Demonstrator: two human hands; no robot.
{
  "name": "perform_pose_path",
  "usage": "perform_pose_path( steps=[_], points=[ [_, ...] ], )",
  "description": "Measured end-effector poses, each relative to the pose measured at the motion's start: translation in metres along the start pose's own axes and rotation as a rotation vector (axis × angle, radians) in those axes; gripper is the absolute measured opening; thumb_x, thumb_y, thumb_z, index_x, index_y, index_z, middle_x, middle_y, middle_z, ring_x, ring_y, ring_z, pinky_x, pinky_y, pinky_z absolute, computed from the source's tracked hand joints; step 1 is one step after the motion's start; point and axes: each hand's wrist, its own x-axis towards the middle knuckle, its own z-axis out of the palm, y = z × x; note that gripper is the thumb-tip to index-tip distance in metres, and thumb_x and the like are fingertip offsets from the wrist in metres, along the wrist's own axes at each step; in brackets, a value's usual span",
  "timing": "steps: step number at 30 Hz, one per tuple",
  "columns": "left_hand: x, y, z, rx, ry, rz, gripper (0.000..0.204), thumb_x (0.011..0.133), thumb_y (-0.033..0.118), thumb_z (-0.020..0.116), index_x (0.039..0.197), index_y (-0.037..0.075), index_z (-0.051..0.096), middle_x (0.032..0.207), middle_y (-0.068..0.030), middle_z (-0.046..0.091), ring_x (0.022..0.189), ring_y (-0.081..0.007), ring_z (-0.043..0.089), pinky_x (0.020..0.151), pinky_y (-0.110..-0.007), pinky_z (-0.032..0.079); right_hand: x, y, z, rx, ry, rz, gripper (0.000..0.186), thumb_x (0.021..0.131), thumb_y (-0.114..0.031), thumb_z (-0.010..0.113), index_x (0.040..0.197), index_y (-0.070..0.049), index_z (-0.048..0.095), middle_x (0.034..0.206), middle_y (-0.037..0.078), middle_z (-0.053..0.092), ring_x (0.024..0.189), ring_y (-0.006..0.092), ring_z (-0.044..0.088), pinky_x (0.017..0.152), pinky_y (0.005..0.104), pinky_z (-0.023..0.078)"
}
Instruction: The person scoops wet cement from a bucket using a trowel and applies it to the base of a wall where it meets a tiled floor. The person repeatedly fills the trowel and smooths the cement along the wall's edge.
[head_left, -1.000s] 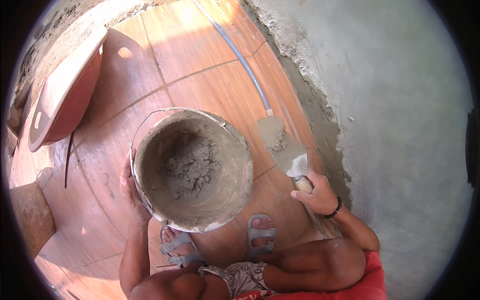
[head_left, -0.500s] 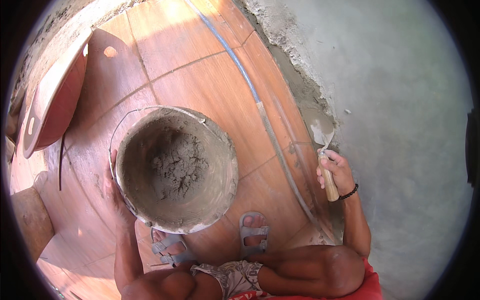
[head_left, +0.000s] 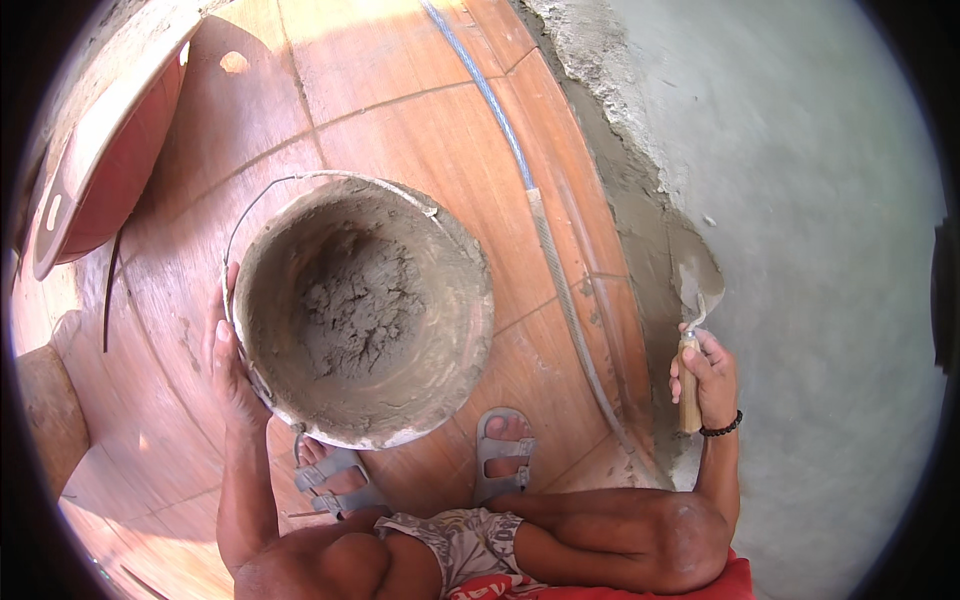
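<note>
A round bucket, coated inside with grey residue, stands on the tiles in front of me. Wet mortar lies in its bottom, cracked and lumpy. The thin wire handle rests against the rim's far side. My left hand grips the bucket's left side, its fingers partly hidden by the wall. Over on the right, my right hand is wrapped around the wooden handle of a trowel. The trowel's blade, smeared with mortar, lies over a strip of wet mortar along the wall's foot.
A blue hose with a braided grey length runs along the tiled floor between bucket and wall. The grey plastered wall fills the right side. A large reddish basin leans at the far left, near a brown rounded object.
My right hand and the trowel have moved to the right, and mortar now spreads over the wall's edge by the blade. The left hand stays on the bucket. The whole view has shifted slightly.
</note>
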Motion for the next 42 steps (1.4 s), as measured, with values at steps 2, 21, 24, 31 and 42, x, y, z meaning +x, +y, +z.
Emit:
perform_pose_path(
  steps=[2,21,24,31,42],
  points=[
    [-0.001,0.001,-0.001,0.014,0.007,-0.002,0.076,0.095,0.048,0.048,0.146,-0.005,0.03,0.154,-0.0181,0.032,0.141,-0.0279,0.032,0.117,-0.042,0.025,-0.007,0.004,0.012,-0.047,0.008,-0.095,0.047,0.094,-0.021,0.06,0.131,0.004,0.047,0.073,0.008,0.06,0.05,0.013,0.056,0.044,0.0249,0.047],
    [-0.001,0.003,-0.003,-0.013,0.021,-0.014,0.073,0.094,0.043,0.052,0.147,-0.005,0.032,0.152,-0.0173,0.035,0.139,-0.0264,0.037,0.115,-0.04,0.028,-0.012,0.041,0.003,-0.182,-0.024,0.164,0.041,0.093,-0.017,0.06,0.129,0.001,0.052,0.068,0.004,0.058,0.048,0.0101,0.054,0.044,0.0246,0.043],
    [0.001,0.003,-0.005,-0.013,-0.044,-0.013,0.071,0.096,0.042,0.047,0.148,-0.002,0.03,0.151,-0.0171,0.036,0.139,-0.0269,0.035,0.116,-0.041,0.025,-0.02,0.033,0.021,-0.273,-0.042,0.075,0.038,0.093,-0.017,0.058,0.126,0.003,0.054,0.068,0.002,0.056,0.05,0.0087,0.053,0.045,0.024,0.043],
    [0.002,0.0,0.006,-0.084,0.029,-0.029,0.071,0.095,0.041,0.05,0.147,-0.004,0.032,0.147,-0.0189,0.041,0.135,-0.0262,0.041,0.113,-0.039,0.032,0.064,-0.004,0.041,-0.126,-0.073,0.087,0.038,0.095,-0.022,0.058,0.125,0.001,0.054,0.07,0.004,0.058,0.05,0.0101,0.054,0.043,0.0245,0.046],
    [0.002,0.011,-0.005,-0.094,0.005,-0.329,0.086,0.08,0.041,0.072,0.144,-0.003,0.034,0.133,-0.0169,0.052,0.119,-0.0255,0.053,0.102,-0.038,0.043,-0.046,-0.01,-0.003,-0.153,0.129,-0.056,0.044,0.093,-0.026,0.061,0.126,0.003,0.053,0.072,0.007,0.06,0.051,0.012,0.056,0.045,0.0244,0.045]
  ],
)
